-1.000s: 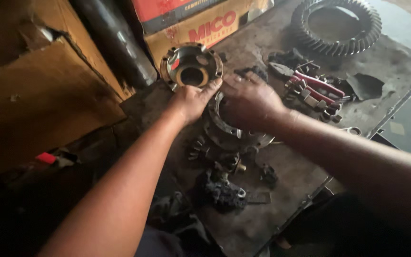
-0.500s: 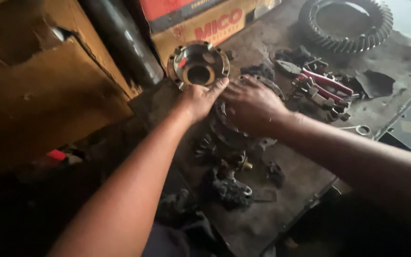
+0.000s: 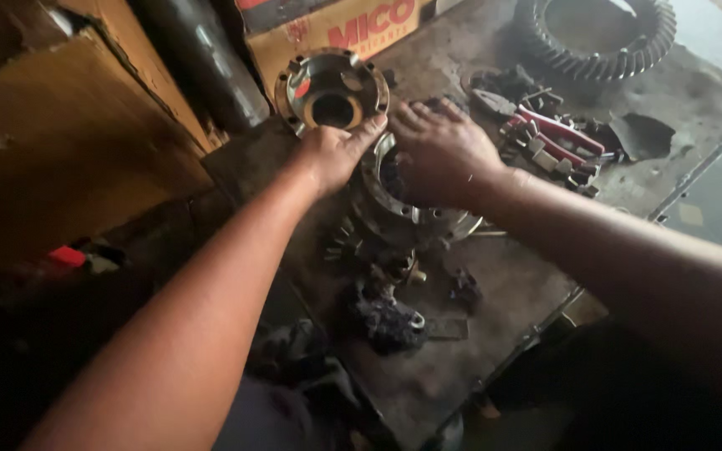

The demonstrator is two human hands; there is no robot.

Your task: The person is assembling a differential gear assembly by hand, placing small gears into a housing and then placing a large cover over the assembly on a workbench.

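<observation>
Your left hand (image 3: 336, 154) and right hand (image 3: 440, 150) grasp the greasy flanged housing (image 3: 415, 213), so it may slip onto the table (image 3: 511, 284).

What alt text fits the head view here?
Both hands, left hand and right hand, rest on a round flanged metal housing on a greasy steel workbench. A second round metal hub and a large toothed ring gear lie beyond.
</observation>
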